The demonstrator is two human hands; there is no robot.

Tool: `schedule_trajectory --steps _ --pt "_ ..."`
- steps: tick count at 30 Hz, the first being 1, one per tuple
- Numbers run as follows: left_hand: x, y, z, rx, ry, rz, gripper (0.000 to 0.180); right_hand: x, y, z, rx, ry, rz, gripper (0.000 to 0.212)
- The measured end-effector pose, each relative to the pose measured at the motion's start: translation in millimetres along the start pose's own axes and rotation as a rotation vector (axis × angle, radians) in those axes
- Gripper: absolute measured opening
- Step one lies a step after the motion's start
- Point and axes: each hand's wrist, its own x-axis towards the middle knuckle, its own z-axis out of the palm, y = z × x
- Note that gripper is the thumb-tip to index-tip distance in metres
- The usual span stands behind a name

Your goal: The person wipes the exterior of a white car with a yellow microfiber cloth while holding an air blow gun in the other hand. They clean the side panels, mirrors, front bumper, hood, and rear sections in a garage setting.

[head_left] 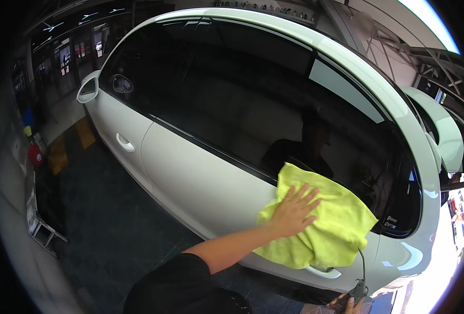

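Observation:
My left hand lies flat with its fingers spread on a yellow-green cloth. The cloth drapes over the white car's rear door and the lower edge of its dark side window, partly covering a white door handle. At the lower right, my right hand is closed around a dark air blow gun. Its thin, bent nozzle points up toward the cloth's lower right corner. Most of the right hand is cut off by the picture's lower edge.
The car's side mirror and front door handle stick out to the left. A metal step stool stands on the dark tiled floor by the left wall. Near it is a red container. The raised tailgate is at the right.

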Motion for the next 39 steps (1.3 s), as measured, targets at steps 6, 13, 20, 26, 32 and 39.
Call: schedule_trajectory --steps 6,13,20,26,32,39 --pt "-115 -260 -158 0.333 0.466 -0.330 0.045 2 -1 87 -0.010 -0.199 0.000 0.052" --pt "-135 -532 -341 0.319 0.702 -0.714 0.045 -30 0 300 0.106 -0.397 -0.098 0.056" --pt "-76 -557 -287 -1.478 0.877 -0.630 0.048 -41 -90 506 -0.196 -0.683 -0.206 0.040" --pt "-41 -445 -317 -3.317 0.398 -0.180 0.060 -9 -162 589 -0.182 -0.535 -0.498 0.038" --pt "88 -433 -400 -2.333 -0.107 -0.113 0.071 13 -244 637 -0.304 -0.389 -0.626 0.048" --pt "187 -429 -439 -2.059 0.020 -0.127 0.074 4 -242 616 -0.274 -0.357 -0.581 0.050"
